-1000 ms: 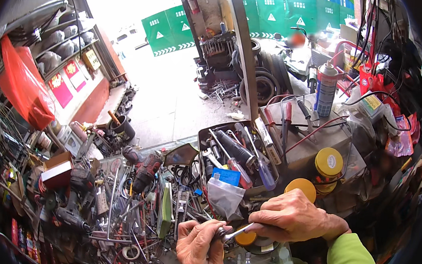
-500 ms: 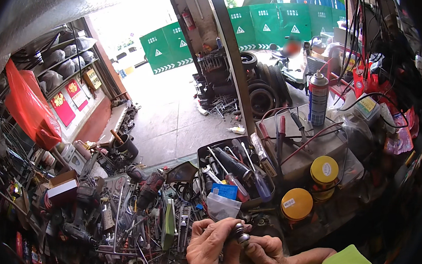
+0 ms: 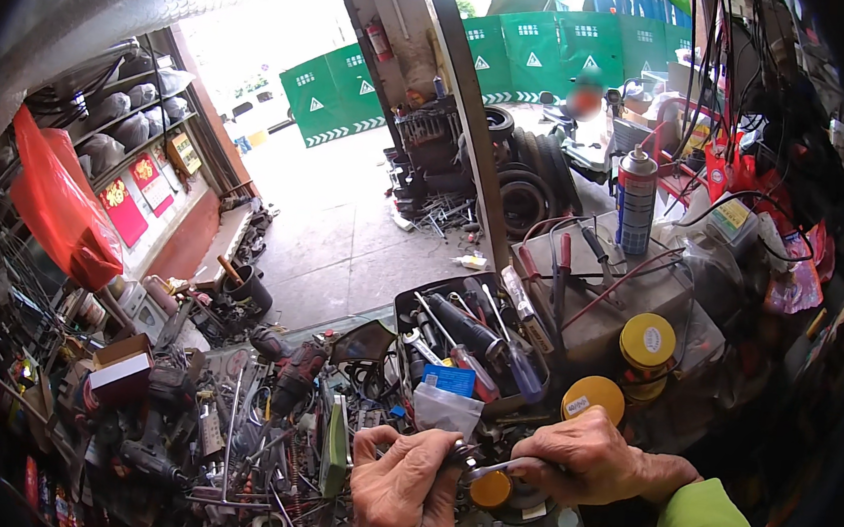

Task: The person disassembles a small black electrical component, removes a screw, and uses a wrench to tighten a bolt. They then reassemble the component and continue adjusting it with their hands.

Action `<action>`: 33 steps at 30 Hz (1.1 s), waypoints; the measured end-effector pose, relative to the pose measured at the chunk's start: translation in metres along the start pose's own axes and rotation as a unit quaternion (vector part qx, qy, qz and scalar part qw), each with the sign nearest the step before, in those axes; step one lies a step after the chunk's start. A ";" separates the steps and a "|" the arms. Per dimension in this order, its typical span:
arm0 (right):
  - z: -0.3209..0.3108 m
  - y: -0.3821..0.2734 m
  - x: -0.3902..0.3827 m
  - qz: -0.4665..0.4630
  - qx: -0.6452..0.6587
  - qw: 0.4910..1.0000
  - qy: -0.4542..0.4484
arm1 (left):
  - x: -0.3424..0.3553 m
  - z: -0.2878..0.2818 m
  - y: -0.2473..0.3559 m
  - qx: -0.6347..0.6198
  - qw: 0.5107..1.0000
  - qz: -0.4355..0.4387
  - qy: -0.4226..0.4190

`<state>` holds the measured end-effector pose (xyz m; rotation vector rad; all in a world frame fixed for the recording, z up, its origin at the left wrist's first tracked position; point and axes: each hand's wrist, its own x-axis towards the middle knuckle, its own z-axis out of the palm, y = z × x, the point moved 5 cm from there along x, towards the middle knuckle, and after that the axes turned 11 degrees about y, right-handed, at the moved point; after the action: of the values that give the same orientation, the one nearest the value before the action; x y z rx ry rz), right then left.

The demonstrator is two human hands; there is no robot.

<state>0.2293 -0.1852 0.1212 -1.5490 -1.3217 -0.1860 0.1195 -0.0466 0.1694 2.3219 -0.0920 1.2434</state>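
My left hand (image 3: 407, 493) is closed, its thumb and fingers pinching a small shiny metal part (image 3: 465, 455) with rounded, dark-banded sections. On the right, my right hand (image 3: 581, 458) grips a slim silver metal tool (image 3: 496, 468), its handle partly hidden by the fingers. The tool's tip meets or nearly meets the metal part; contact is hard to tell. Just below the tool, a small round orange-yellow lid or tin (image 3: 490, 489) shows between my hands. Behind my right hand stands a tin with a yellow lid (image 3: 593, 397), partly covered by it.
Beyond my hands, a black tray (image 3: 404, 307) holds screwdrivers and other tools. Loose tools and a red-black power drill (image 3: 301, 378) crowd the left bench. A spray can (image 3: 635, 202) stands on a grey box at right, near another yellow-lidded tin (image 3: 647, 340).
My right hand has left the metal part, moved up and right, and now holds the slim tool against or near it. My left hand has shifted slightly left, still pinching the part.
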 end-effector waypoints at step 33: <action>0.059 0.015 -0.025 0.191 0.348 0.911 0.109 | -0.009 0.018 -0.012 -0.061 0.991 -0.054 0.102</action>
<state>0.2034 -0.1545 0.0695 -1.0933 -0.7560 0.3248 0.1316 -0.0458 0.1486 2.0567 0.0257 1.3715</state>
